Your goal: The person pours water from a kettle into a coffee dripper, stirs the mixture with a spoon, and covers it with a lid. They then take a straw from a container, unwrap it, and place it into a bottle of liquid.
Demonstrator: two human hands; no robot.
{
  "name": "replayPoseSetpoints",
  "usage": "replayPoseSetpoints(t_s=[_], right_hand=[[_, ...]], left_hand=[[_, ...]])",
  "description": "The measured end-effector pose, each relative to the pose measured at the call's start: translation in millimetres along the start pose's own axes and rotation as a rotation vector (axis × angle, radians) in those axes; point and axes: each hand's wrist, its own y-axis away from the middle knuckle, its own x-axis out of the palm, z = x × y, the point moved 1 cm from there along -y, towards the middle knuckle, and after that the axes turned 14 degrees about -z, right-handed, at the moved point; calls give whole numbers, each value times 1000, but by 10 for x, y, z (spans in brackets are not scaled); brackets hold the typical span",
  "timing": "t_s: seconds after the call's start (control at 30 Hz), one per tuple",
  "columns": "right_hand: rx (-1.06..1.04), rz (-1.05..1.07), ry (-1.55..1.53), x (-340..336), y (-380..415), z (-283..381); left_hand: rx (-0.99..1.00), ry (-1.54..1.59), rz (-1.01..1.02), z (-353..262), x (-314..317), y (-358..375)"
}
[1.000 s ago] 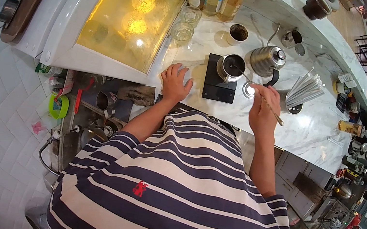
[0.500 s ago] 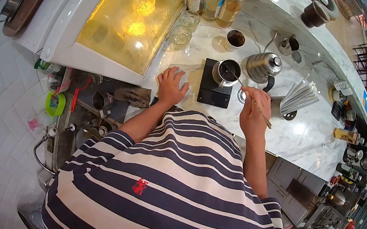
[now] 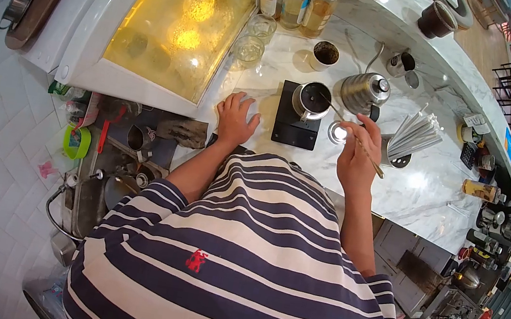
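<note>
My right hand (image 3: 359,154) pinches a long, thin spoon (image 3: 344,119). The spoon's far end dips into a metal cup (image 3: 312,107) of dark contents, so its bowl is hidden. Under the cup is a flat black scale (image 3: 293,133). On the marble counter, left of the scale, my left hand (image 3: 236,120) rests with its fingers spread and holds nothing. A steel gooseneck kettle (image 3: 359,94) stands just beyond my right hand. Behind the metal cup is a paper cup (image 3: 323,56) with dark residue inside.
A yellow-lit display case (image 3: 176,29) borders the counter on the left. Bottles (image 3: 294,4) and two clear glasses (image 3: 248,51) stand beside it. Wrapped straws (image 3: 415,136) fill a holder on the right. A sink (image 3: 89,205) lies at lower left.
My right hand has shifted slightly to the right, and the spoon has moved within the metal cup toward its right side. My left hand stays on the counter.
</note>
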Motion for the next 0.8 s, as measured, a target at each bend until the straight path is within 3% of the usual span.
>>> replayPoseSetpoints(t_s=[0.3,0.4,0.67,0.8], right_hand=[[2,-15,32,55,-36,8],[92,-19,10,-57,0,24],[-19,11,13,52,-37,2],[26,31,-4,-88,4,-39]], left_hand=[[-11,2,11,2,9,11],[-11,7,5,24,28,10],[4,-12,5,34,32,46],[-7,-15,5,28,51,39]])
